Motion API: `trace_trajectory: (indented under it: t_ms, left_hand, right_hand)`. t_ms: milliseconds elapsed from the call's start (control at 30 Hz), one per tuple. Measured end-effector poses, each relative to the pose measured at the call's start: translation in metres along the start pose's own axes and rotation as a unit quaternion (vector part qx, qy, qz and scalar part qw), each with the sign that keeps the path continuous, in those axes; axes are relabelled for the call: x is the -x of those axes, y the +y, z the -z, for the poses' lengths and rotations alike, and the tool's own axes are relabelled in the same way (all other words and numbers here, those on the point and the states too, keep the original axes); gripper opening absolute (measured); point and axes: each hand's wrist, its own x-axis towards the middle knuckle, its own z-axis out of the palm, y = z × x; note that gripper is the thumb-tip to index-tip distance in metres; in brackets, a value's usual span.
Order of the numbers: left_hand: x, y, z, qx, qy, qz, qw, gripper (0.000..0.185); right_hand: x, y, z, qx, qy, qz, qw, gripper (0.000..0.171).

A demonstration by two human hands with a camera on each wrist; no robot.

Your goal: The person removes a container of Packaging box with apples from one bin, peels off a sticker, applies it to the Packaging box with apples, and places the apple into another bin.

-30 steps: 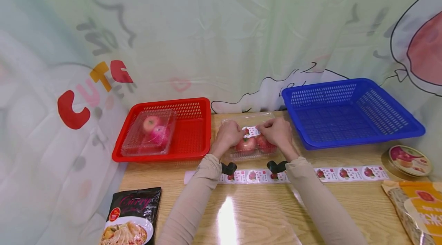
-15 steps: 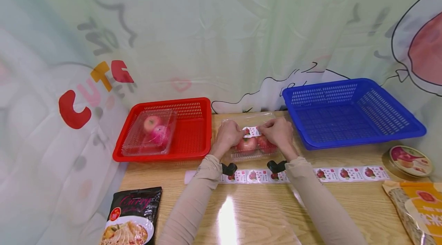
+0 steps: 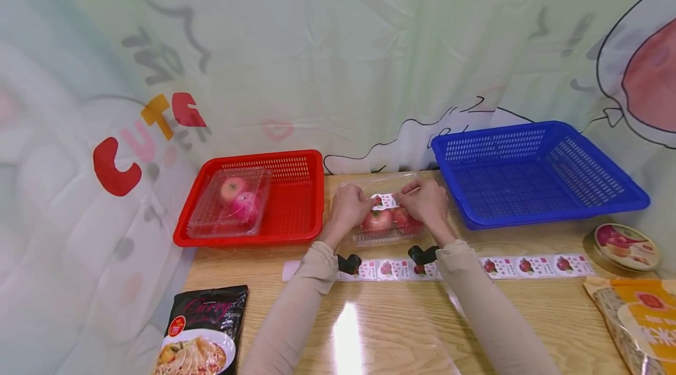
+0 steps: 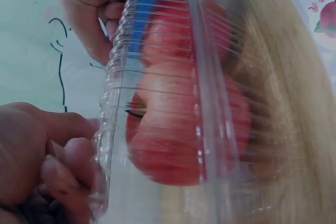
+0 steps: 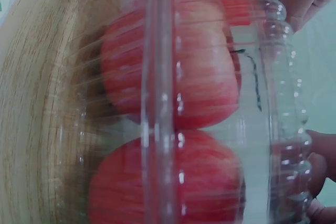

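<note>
A clear plastic clamshell box (image 3: 385, 236) with red apples (image 3: 377, 220) stands on the wooden table (image 3: 401, 322) between two baskets. A small white fruit label (image 3: 384, 201) lies on its lid. My left hand (image 3: 348, 208) grips the box's left side, its curled fingers at the label's left end. My right hand (image 3: 426, 203) grips the right side, fingertips at the label's right end. The left wrist view shows the box (image 4: 205, 77), an apple (image 4: 178, 145) and my left hand's curled fingers (image 4: 58, 166) against the lid. The right wrist view shows the box (image 5: 157, 103) and apples (image 5: 173, 66) up close.
A red basket (image 3: 296, 210) at left holds another clear box of apples (image 3: 229, 202). A blue basket (image 3: 533, 181) stands at right. A strip of fruit labels (image 3: 528, 265) lies in front. A curry packet (image 3: 203, 328), a round tin (image 3: 625, 246) and an orange bag (image 3: 639, 316) sit near the edges.
</note>
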Motion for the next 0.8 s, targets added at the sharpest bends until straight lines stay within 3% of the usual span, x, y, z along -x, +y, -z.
trace_trajectory:
  t_ms: [200,300,433,633,733,800]
  left_hand:
    - [0.012,-0.007,0.003,0.037,0.069,-0.090,0.9928,0.037]
    - [0.023,-0.009,0.006,0.034,0.100,-0.105,0.9888,0.036]
    - [0.045,-0.011,0.005,-0.024,0.132,-0.085,0.9873,0.040]
    - [0.085,-0.013,-0.005,-0.110,0.188,-0.066,0.9738,0.040]
    - [0.100,-0.018,-0.011,-0.128,0.201,-0.034,0.9706,0.038]
    - [0.106,-0.023,-0.015,-0.128,0.202,-0.003,0.9710,0.047]
  right_hand:
    - [0.001,-0.001,0.005,-0.006,-0.030,0.008,1.000,0.033]
    - [0.003,-0.002,0.008,-0.007,-0.044,0.022,0.999,0.033]
    - [0.008,-0.002,0.014,-0.033,-0.037,0.052,0.997,0.032]
    - [0.024,0.006,0.032,-0.133,0.048,0.077,0.987,0.034]
    - [0.038,0.015,0.045,-0.215,0.094,0.048,0.971,0.036]
    - [0.046,0.023,0.055,-0.286,0.140,0.020,0.948,0.032]
